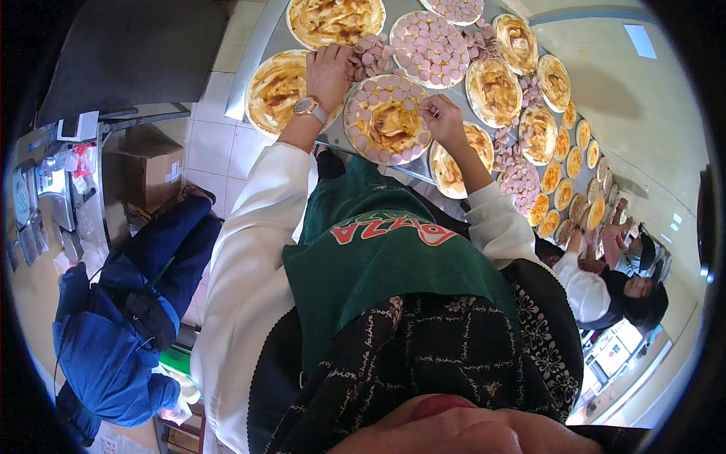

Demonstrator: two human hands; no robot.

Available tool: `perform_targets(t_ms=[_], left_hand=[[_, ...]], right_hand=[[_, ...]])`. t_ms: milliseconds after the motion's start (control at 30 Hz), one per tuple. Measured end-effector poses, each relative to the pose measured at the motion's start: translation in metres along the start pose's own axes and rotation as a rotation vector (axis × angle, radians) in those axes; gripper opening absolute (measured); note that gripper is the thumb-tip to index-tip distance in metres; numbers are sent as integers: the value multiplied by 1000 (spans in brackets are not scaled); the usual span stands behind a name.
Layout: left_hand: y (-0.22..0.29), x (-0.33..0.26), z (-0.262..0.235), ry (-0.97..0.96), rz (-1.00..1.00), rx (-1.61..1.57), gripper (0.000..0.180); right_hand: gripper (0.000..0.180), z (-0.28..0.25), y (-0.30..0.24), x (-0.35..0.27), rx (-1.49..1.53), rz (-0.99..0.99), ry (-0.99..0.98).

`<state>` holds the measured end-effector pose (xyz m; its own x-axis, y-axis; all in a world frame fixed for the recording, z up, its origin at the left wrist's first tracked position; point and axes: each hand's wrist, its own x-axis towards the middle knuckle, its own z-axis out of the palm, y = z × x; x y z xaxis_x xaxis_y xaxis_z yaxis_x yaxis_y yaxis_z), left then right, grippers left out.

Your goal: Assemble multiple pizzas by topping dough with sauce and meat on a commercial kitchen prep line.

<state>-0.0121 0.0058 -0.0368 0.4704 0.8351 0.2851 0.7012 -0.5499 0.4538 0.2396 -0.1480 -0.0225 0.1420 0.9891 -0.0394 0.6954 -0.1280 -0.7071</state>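
In front of me a pizza base (395,129) spread with orange-brown sauce carries a ring of pink sausage slices (364,113) round its edge. Its middle shows bare sauce. My right hand (442,119) is at the base's right rim, thumb and fingers pinched on a small sausage slice, mostly covered by the fingers. My left hand (328,74), with a watch (306,106) on the wrist, has its fingers curled down beside a heap of loose sausage slices (370,56); whatever they hold is hidden. Under that forearm lies a sauced base (272,91) without slices.
More sauced bases (494,92) and a slice-covered one (429,48) crowd the metal table (265,34), with slice heaps (514,159) between them. Co-workers stand at the far right (605,291). A person in blue (121,340) is at left, near a cardboard box (151,174).
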Motion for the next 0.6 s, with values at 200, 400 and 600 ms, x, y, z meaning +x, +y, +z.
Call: perform_targets(t_ms=[200, 400, 600], left_hand=[[-2, -4, 2, 7, -44, -199, 40], [-5, -6, 8, 199, -149, -449, 31], [-1, -17, 3, 166, -503, -1043, 21]], right_hand=[[28, 3, -11, -7, -329, -284, -122], [29, 0, -7, -3, -439, -264, -106], [23, 1, 3, -3, -31, -14, -199]])
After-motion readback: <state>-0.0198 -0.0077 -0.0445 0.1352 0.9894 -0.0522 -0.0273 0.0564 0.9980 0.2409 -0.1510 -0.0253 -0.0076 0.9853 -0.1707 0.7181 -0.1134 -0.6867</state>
